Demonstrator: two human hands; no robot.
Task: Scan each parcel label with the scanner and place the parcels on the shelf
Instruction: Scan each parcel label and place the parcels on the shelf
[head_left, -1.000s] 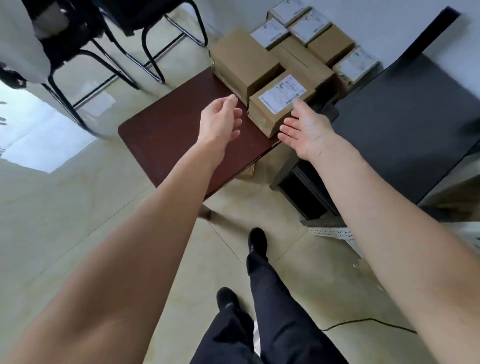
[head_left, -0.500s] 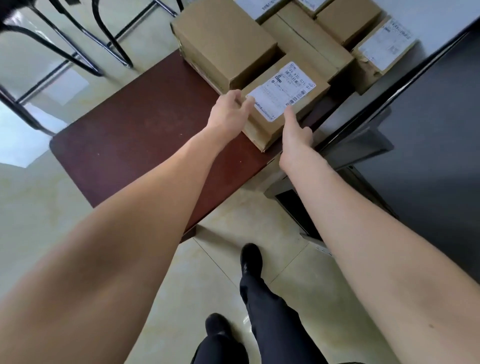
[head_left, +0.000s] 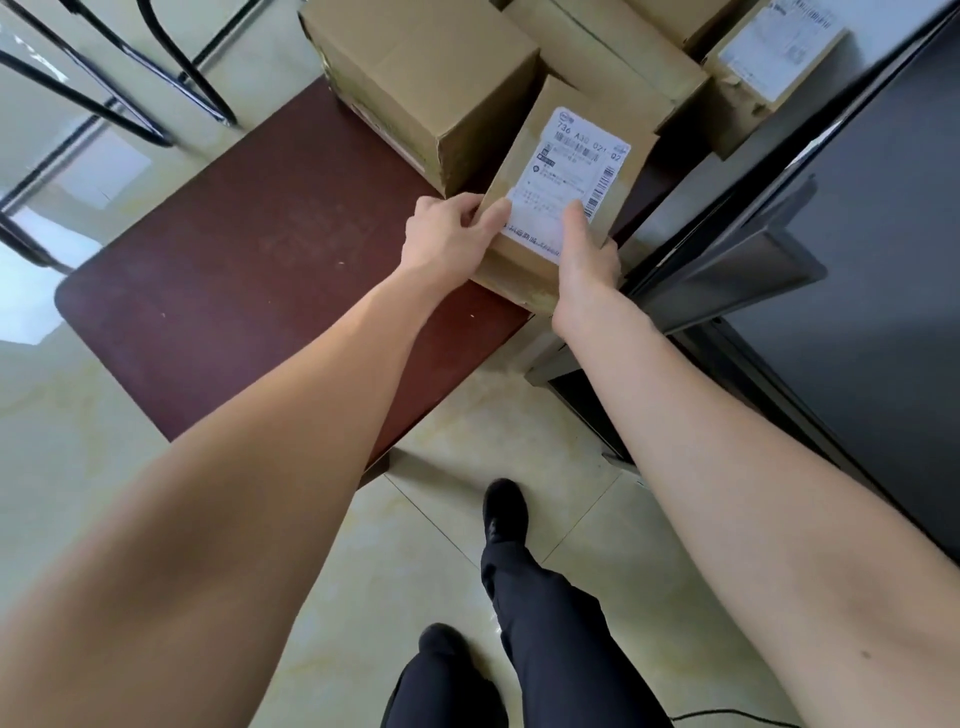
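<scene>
Both hands are now on the labelled parcel (head_left: 563, 192); a second ago they hovered open short of it, half a second ago they were just touching its near edge. Left hand (head_left: 447, 236) grips the near left corner, fingers (head_left: 493, 215) curled over the top edge. Right hand (head_left: 587, 265) holds the near right side, thumb lying on the white label (head_left: 571, 182), remaining digits hidden under or behind the box. The parcel has turned, label long axis now running away from the camera, and its near end looks tilted up off the dark red worktop (head_left: 270, 249), though I can't confirm it's fully clear. Read: pick-up in progress, scan not yet done; no scanner visible, so that's the next thing to locate. Barcode faces up and is mostly unobstructed, thumb covers only the lower edge of the label. Containers: all closed cardboard boxes, contents not visible. Large plain box (head_left: 426, 78) sits just left of the held parcel on the worktop's far end, another plain box (head_left: 618, 57) behind it, and a second labelled box (head_left: 769, 67) at far right; several more cut off at frame top. Dark shelf unit (head_left: 857, 260) stands right beside the worktop, short carry.
</scene>
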